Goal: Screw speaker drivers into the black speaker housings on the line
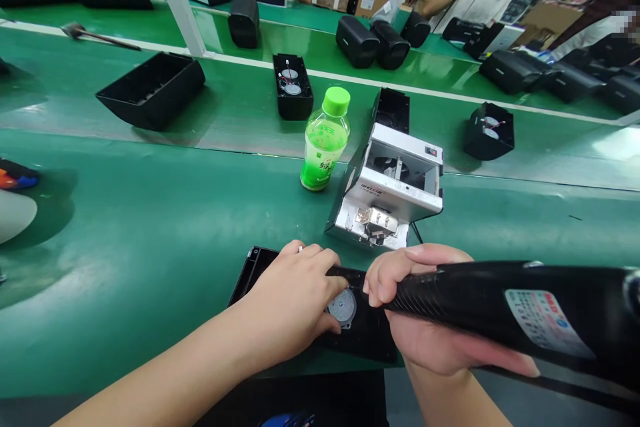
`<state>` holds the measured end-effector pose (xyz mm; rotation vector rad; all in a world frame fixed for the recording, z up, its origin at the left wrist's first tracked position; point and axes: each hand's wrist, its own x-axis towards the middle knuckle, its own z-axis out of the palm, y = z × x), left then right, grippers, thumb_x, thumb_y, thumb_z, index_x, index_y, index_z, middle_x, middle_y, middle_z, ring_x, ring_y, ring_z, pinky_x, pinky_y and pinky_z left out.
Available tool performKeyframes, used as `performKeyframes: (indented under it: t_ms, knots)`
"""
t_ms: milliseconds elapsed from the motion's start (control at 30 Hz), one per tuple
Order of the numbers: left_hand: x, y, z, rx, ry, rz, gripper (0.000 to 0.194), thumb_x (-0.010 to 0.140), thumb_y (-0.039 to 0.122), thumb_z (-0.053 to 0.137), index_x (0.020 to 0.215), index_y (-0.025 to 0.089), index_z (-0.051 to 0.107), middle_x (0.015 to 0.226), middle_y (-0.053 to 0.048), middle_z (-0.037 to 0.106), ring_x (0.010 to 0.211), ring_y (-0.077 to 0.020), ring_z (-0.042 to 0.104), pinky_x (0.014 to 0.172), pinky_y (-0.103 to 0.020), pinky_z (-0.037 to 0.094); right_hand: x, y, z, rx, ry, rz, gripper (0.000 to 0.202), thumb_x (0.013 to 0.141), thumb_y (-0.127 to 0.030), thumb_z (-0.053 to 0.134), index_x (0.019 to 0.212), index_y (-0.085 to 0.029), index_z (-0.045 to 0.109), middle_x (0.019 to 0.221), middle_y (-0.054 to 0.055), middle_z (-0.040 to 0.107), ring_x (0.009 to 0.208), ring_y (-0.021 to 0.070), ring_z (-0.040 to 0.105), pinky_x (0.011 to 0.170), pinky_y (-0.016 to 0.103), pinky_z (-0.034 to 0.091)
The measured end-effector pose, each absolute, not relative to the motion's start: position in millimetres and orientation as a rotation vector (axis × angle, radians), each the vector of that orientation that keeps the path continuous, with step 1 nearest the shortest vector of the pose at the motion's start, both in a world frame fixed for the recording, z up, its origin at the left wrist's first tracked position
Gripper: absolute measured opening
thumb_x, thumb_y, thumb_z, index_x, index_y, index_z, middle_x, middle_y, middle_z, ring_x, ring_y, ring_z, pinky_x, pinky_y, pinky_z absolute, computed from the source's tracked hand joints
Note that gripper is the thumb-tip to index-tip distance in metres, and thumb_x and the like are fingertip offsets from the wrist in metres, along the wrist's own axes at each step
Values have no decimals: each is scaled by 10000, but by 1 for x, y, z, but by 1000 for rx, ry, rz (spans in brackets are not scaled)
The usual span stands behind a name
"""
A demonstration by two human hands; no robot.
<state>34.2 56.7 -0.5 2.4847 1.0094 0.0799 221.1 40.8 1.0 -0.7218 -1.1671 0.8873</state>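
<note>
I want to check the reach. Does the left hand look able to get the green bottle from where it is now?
Probably yes. The left hand rests on the black housing, holding nothing, and the green bottle stands upright beyond it with bare green mat between. The silver machine stands beside the bottle, not in the path.

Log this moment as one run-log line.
left hand: pressed on black housing | right hand: gripping electric screwdriver, tip at housing | behind: screw feeder, green bottle | surface: green belt
</note>
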Motion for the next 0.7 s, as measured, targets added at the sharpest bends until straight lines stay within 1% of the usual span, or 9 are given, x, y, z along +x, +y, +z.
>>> performKeyframes:
  t_ms: [100,167,233,333,400,500,567,633,700]
  knots:
    - [35,56,-1,2488,1009,72,421,890,505,920,1228,281,806,1311,-54,721,1215,-323,673,1040,-523,447,220,44,-2,-699,-1214,879,829,812,-1000,451,1199,-344,778,625,-52,692,439,159,575,451,312,502]
    - [36,56,-1,2492,1011,76,432,889,500,921,1241,279,803,1312,-53,723,1216,-324,673,1042,-524,445,220,44,-2,-703,-1211,882,858,791,-1015,431,1186,-335,776,620,-52,684,446,157,573,453,306,503]
    - [37,56,-1,2496,1021,82,440,883,493,929,1244,277,802,1311,-54,725,1213,-326,673,1045,-525,443,219,41,-2,-708,-1178,870,852,812,-1013,428,1153,-313,773,610,-51,669,446,158,559,452,303,491]
    - [37,56,0,2495,1023,81,437,883,483,930,1243,271,801,1313,-55,726,1207,-327,675,1040,-521,442,219,37,-2,-738,-1146,857,706,885,-922,543,1137,-298,753,634,-49,680,475,174,579,493,325,513]
    - [36,56,0,2496,1019,83,432,890,475,924,1247,267,798,1310,-58,723,1214,-332,673,1044,-525,438,218,35,-4,-757,-1151,846,643,901,-862,613,1166,-291,743,672,-39,706,505,185,607,528,343,532]
    - [35,54,1,2488,1029,100,423,893,477,919,1236,262,798,1279,-63,723,1198,-335,680,1038,-525,438,217,34,-5,-806,-1175,822,756,846,-947,556,1168,-285,728,679,-38,718,502,177,621,537,342,539]
    - [34,53,0,2472,1042,127,421,886,485,924,1219,259,800,1256,-61,726,1171,-327,688,1022,-514,444,219,33,2,-867,-1182,839,797,840,-971,527,1198,-282,709,687,-39,711,511,172,624,547,339,545]
    - [33,51,-1,2459,1044,156,426,880,491,928,1208,252,800,1254,-56,731,1161,-318,691,1024,-508,444,224,31,18,-898,-1142,858,790,876,-949,521,1288,-293,677,676,-41,691,498,181,598,530,350,536]
    - [32,50,-3,2456,1036,181,433,881,505,924,1202,242,798,1260,-54,734,1163,-313,691,1038,-511,441,233,29,40,-889,-1076,851,696,918,-874,587,1355,-336,647,648,-49,674,480,201,562,517,371,523]
